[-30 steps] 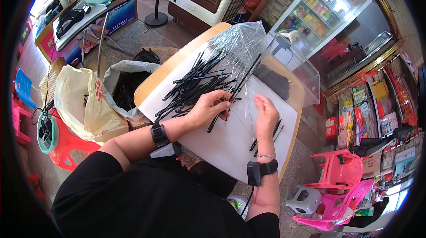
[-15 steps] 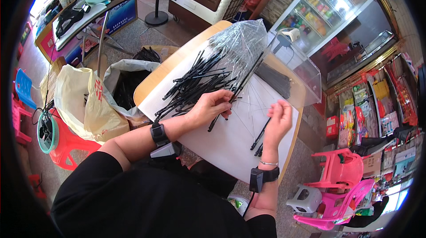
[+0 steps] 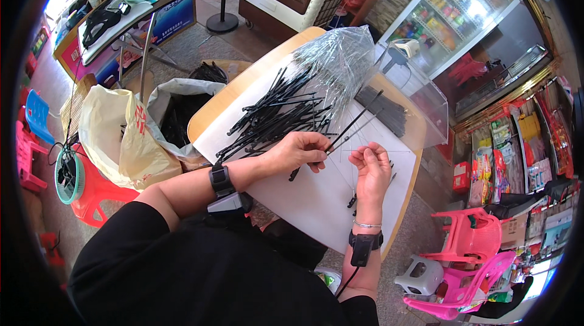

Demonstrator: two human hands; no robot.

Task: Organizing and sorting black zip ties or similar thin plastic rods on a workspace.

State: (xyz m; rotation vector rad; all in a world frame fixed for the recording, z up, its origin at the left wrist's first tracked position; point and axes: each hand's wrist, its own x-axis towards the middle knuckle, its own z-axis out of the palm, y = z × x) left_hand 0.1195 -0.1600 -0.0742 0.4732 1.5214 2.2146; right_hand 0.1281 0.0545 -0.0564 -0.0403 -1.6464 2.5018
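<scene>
My left hand (image 3: 302, 151) is closed in a pinch on a thin black rod (image 3: 359, 120), which slants up and to the right over the white-topped table (image 3: 286, 210). Beside it, my right hand (image 3: 372, 174) is raised with curled fingers, its fingertips closed on a very fine wire (image 3: 400, 151). A loose pile of black rods with small knobbed ends (image 3: 274, 113) lies left of and beyond my left hand. A few more rods (image 3: 352, 201) lie under my right hand, partly hidden by it. Fine wires fan across the tabletop between the hands.
A clear plastic bag (image 3: 340, 52) and a bundle of grey wires (image 3: 383, 112) lie at the table's far side. Left of the table stand an open sack (image 3: 179, 107) of black pieces and a cream bag (image 3: 115, 137). Pink chairs (image 3: 468, 235) and a grey stool (image 3: 420, 274) are at right.
The held rod has swung down to the right. My left hand has shifted slightly right; my right hand has moved a little left and closer to it, its fingers more curled.
</scene>
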